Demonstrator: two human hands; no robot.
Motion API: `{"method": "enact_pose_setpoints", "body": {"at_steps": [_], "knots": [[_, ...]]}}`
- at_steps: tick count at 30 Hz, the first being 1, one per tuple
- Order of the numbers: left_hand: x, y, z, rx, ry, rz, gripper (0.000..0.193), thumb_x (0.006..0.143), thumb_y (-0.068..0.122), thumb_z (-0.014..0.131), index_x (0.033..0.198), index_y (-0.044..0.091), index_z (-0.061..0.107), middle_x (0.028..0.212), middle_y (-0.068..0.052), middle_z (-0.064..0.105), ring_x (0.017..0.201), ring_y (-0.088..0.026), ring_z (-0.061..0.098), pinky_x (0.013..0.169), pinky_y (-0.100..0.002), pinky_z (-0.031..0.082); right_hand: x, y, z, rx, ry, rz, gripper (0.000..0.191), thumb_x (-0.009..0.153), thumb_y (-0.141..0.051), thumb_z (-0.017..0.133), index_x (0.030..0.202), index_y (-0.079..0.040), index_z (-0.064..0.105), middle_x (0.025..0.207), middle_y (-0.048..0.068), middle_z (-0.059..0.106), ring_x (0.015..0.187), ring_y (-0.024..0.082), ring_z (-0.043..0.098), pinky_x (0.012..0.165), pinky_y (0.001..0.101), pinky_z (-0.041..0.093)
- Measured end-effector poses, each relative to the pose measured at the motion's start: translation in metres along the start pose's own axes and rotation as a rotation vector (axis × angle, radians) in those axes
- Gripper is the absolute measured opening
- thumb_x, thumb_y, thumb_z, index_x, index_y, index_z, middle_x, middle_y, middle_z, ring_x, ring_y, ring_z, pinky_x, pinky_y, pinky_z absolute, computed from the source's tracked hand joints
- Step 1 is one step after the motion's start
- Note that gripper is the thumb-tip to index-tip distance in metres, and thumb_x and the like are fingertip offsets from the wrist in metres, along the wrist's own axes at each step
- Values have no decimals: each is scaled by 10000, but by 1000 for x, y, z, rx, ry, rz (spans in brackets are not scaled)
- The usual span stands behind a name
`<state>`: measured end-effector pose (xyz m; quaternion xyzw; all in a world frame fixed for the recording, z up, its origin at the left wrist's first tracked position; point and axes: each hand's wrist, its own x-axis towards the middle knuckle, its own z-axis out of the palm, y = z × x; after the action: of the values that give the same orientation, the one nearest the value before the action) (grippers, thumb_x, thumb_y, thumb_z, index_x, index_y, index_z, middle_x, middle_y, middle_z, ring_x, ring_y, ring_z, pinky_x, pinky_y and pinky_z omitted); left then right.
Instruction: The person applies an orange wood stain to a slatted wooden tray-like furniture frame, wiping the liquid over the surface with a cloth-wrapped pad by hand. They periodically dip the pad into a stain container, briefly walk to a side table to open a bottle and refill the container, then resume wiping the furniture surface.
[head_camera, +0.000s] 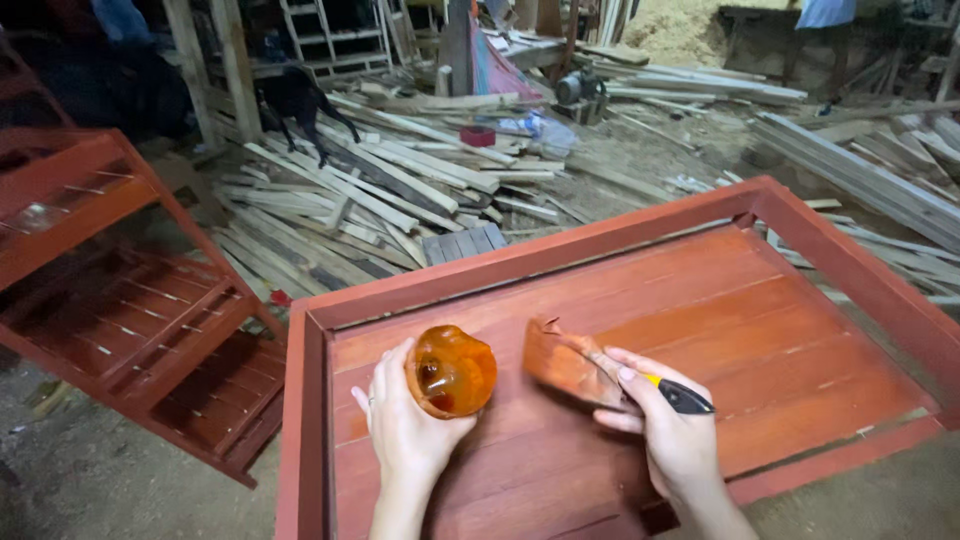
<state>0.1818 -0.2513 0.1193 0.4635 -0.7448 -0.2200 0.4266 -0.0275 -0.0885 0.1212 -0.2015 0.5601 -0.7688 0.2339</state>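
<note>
The brush (572, 365), bristles stained red, lies on the red panel (760, 330) near its centre, the right hand (668, 425) clamped on its handle. At nine o'clock, the left hand (405, 425) is closed around an orange cup (452, 370). A red rack (120, 290) stands further left, planks (400, 190) at twelve

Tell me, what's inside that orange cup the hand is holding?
The orange cup in the left hand is see-through, with dark reddish liquid pooled inside. How much is in there is hard to tell. The right hand holds a stained brush on the red wooden panel.
</note>
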Motion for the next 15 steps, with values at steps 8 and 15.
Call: {"method": "enact_pose_setpoints", "body": {"at_steps": [8, 15], "knots": [[0, -1, 11, -3, 44, 181, 1084, 419, 247, 986, 1382, 150, 497, 1386, -77, 566, 1386, -332, 450, 1148, -731, 171, -23, -13, 37, -140, -388, -47, 373, 910, -120, 655, 1244, 35, 717, 1082, 149, 815, 850, 172, 744, 687, 331, 671], [-11, 8, 21, -54, 43, 328, 1025, 462, 278, 992, 1355, 126, 512, 1408, -90, 553, 1395, -340, 436, 1141, -734, 147, -18, 6, 62, -433, -418, -104, 308, 914, -164, 710, 1190, -52, 789, 898, 58, 790, 711, 75, 668, 566, 244, 553]]}}
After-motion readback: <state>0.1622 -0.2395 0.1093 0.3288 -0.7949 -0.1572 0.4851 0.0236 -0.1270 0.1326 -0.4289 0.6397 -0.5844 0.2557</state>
